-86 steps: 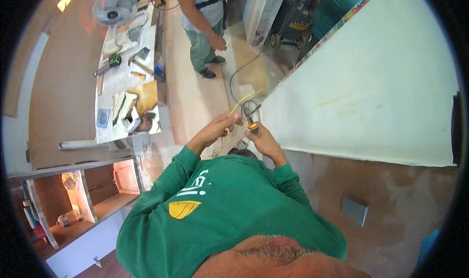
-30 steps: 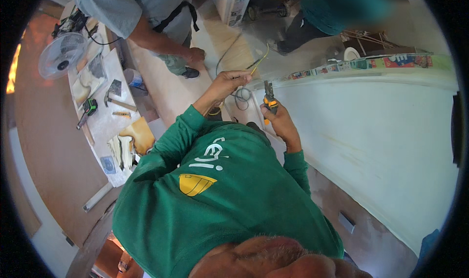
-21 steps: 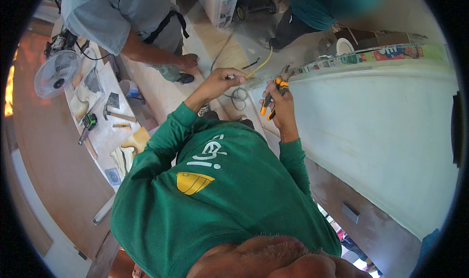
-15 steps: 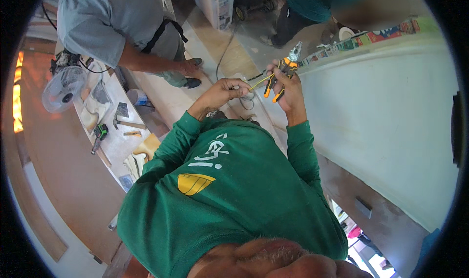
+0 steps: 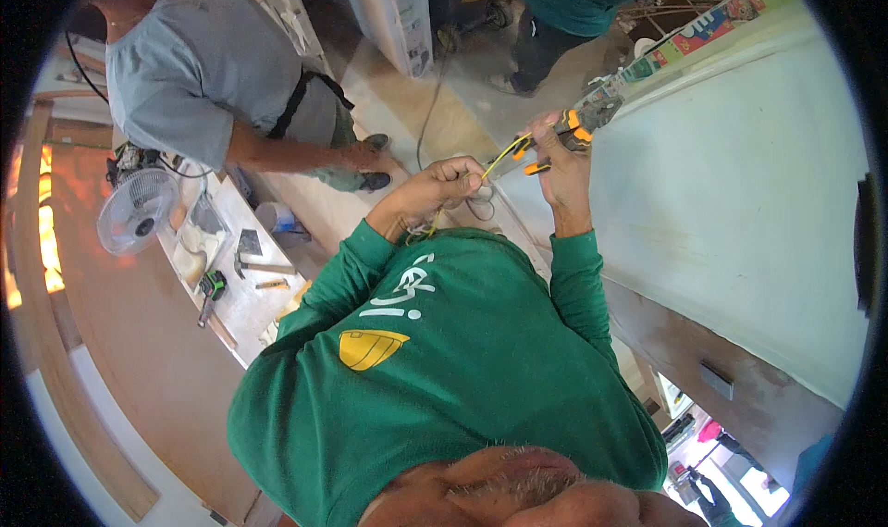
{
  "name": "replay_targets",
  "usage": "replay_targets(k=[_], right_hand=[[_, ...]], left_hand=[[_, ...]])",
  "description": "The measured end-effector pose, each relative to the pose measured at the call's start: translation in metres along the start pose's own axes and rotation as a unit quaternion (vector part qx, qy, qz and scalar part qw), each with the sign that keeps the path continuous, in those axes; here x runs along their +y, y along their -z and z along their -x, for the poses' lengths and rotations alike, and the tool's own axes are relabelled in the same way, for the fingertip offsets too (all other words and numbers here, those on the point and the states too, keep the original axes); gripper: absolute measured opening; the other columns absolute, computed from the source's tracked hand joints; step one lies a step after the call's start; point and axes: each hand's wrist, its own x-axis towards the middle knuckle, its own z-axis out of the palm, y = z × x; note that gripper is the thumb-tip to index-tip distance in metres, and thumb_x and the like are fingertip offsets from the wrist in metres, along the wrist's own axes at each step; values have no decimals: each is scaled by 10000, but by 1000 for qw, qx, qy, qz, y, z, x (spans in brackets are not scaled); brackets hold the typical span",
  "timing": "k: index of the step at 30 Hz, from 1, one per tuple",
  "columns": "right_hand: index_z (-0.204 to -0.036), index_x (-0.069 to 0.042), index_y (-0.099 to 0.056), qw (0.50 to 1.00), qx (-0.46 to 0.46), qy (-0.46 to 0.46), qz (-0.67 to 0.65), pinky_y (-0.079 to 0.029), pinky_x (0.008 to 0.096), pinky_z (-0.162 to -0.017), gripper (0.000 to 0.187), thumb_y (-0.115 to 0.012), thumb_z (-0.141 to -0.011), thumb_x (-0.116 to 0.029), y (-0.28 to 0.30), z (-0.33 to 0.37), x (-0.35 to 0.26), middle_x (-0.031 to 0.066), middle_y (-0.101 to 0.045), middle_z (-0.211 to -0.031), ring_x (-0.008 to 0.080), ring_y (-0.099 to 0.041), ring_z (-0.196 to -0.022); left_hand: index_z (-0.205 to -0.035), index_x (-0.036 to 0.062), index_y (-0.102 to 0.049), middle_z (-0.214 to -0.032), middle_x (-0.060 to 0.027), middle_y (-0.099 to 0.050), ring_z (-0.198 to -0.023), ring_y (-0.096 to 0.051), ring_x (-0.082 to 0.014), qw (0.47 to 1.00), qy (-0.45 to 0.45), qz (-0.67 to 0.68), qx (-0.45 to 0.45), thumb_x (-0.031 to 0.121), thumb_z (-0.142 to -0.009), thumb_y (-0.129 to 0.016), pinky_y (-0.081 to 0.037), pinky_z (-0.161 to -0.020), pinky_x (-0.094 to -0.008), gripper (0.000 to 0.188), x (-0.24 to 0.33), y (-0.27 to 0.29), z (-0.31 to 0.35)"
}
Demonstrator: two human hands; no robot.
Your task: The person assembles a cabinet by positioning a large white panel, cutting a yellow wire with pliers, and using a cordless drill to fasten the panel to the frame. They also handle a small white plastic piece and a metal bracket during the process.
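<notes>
My left hand (image 5: 437, 194) is closed in a pinch on a thin yellow wire (image 5: 504, 152). The wire stretches up to my right hand (image 5: 566, 177), and a loose length of it hangs under my left hand. Closed around orange-and-black handled pliers (image 5: 581, 127), my right hand holds them with the metal jaws pointing up and to the right. The wire's far end meets the fingers of that hand; whether it is pinched there or passes behind them I cannot tell.
On the left, a workbench (image 5: 242, 310) bears a hammer (image 5: 264, 266), a green-and-black tool (image 5: 212, 288) and a fan (image 5: 139, 210). A person in grey (image 5: 199, 74) stands beyond it. Another person (image 5: 573, 13) is at the far side. A pale panel (image 5: 731, 194) fills the right.
The pliers have tilted rightward in my right hand, which has moved slightly right. More yellow wire shows between my hands. The view has shifted a little.
</notes>
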Motion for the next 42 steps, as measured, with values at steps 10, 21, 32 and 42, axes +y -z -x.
replay_targets(k=[10, 21, 32, 42], right_hand=[[-1000, -50, -650, 979, 106, 16, 173, -529, 315, -717, 187, -803, -892, -61, -20, -20, -6, 38, -681, -888, 156, -652, -791], [-1008, -36, -643, 984, 47, -107, 138, -528, 325, -684, 215, -811, -882, -81, -9, 4, 13, 63, -685, -852, 165, -652, -779], [-1006, -48, -671, 946, -82, -97, 299, -470, 263, -638, 244, -849, -858, -126, 18, -22, -31, -2, -674, -856, 89, -595, -754], [-1023, -42, -671, 967, -5, -43, 251, -500, 265, -675, 213, -818, -888, -117, 20, -24, -16, 0, -672, -895, 81, -601, -784]], left_hand=[[-1096, 61, -700, -909, 45, -613, -858, -517, -61, 950, -112, -266, 118, 265, -1042, -660, -423, -795, -239, 215, 27, 6, -11], [-1065, 48, -772, -817, 29, -641, -651, -493, -63, 980, 38, -164, 104, 416, -934, -773, -376, -584, -211, 392, 31, 29, -8], [-934, 67, -736, -664, 62, -487, -577, -374, -55, 990, 110, -49, 75, 493, -951, -731, -260, -514, -220, 426, 1, -2, -48], [-1111, 64, -773, -757, 54, -581, -673, -487, -53, 963, -30, -207, 170, 411, -984, -717, -380, -586, -233, 374, 6, -20, -39]])
